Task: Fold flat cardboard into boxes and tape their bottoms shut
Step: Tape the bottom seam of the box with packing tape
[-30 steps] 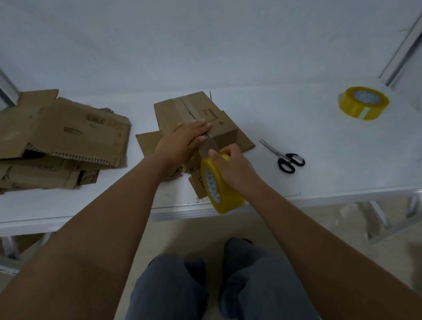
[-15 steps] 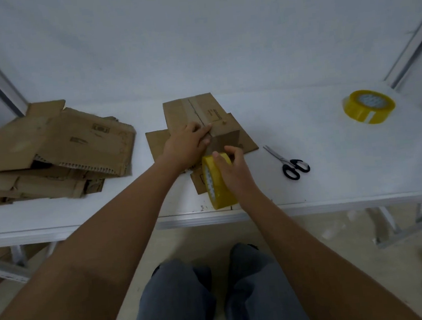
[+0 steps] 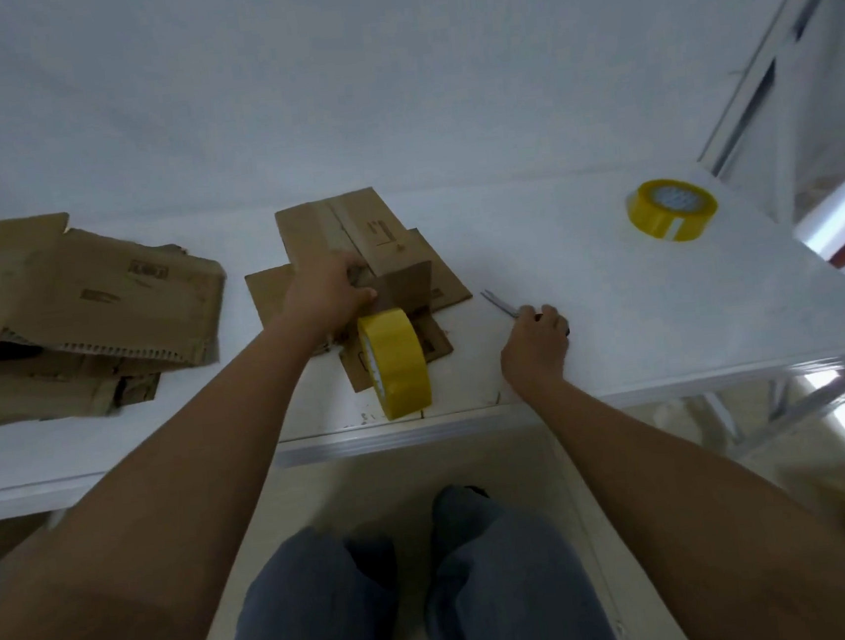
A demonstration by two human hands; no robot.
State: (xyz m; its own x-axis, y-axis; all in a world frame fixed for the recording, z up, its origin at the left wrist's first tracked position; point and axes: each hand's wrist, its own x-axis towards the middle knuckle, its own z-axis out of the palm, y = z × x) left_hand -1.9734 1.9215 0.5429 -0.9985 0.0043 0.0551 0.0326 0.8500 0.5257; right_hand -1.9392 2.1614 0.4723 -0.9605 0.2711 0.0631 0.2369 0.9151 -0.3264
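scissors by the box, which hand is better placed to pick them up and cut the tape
Right. The right hand already covers the handles of the black-handled metal scissors. The left hand is busy, pressing on the brown cardboard box beside the upright yellow tape roll.

Right hand (image 3: pixel 534 347) left the tape roll (image 3: pixel 394 362) (now standing alone) for the scissors (image 3: pixel 501 304).
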